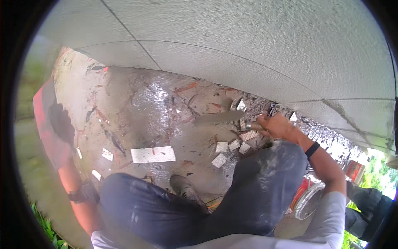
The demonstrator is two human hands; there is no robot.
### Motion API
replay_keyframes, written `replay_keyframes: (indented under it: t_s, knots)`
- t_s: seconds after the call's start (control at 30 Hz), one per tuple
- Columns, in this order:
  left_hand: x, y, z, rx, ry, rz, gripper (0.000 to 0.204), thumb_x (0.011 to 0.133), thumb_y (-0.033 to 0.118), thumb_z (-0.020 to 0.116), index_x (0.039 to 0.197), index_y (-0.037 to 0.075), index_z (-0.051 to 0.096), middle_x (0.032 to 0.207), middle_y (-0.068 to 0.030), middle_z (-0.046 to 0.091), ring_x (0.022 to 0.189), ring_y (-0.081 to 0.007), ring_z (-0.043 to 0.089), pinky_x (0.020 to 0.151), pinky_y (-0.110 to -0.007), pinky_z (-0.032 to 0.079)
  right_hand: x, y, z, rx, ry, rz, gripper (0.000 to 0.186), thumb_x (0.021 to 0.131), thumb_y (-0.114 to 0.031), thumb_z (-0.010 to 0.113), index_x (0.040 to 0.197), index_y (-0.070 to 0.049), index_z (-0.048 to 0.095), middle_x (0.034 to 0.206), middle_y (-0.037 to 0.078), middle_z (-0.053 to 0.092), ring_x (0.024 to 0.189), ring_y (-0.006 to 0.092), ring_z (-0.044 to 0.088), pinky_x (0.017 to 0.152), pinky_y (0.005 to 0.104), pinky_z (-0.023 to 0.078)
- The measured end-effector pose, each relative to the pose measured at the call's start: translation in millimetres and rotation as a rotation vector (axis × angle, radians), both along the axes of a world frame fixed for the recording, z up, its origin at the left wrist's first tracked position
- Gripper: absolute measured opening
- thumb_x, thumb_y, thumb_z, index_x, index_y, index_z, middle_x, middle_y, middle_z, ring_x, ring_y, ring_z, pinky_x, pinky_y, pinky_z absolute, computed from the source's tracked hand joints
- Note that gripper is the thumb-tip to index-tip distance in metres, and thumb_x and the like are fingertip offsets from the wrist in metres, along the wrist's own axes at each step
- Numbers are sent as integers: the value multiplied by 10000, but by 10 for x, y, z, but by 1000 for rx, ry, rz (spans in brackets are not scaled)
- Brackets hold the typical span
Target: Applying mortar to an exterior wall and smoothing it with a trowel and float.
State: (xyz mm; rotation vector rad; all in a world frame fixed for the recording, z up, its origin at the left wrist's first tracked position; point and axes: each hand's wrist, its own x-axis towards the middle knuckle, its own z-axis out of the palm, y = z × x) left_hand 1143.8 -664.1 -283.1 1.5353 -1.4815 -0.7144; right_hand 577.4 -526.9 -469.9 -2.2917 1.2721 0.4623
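My right hand [273, 126] is closed on the handle [253, 125] of a trowel, whose flat, blurred blade [219, 116] reaches leftward over the wet, dirty ground. Pale square tile pieces [221, 146] lie just below it, some partly under the handle. A longer white strip [153, 154] rests nearer the middle. At the far left, my left arm [76, 195] reaches up into a smeared red and dark shape [52, 122]; the fingers and anything in them cannot be made out.
A pale textured wall [232, 33] with seams runs across the top, with dark debris [311, 128] along its foot. Red cans [304, 197] stand at the right beside a black object [369, 209]. My bent knees [269, 174] fill the lower middle. Plants [45, 224] show at both edges.
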Motion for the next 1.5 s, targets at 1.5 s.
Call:
replay_keyframes:
  t_s: [1.5]
  knots:
    - [-1580, 945, -221, 924, 1148, -405, 264, 981, 255, 446, 1130, 39, 417, 742, 9, 363, 589, -86, 355, 507, -264, 371, -710, 1487, 250, 248, -17, -678, 616, 826, -173, 582, 1392, -99, 351, 1094, 265, 610, 935, 423, 626, 872, 511, 484]
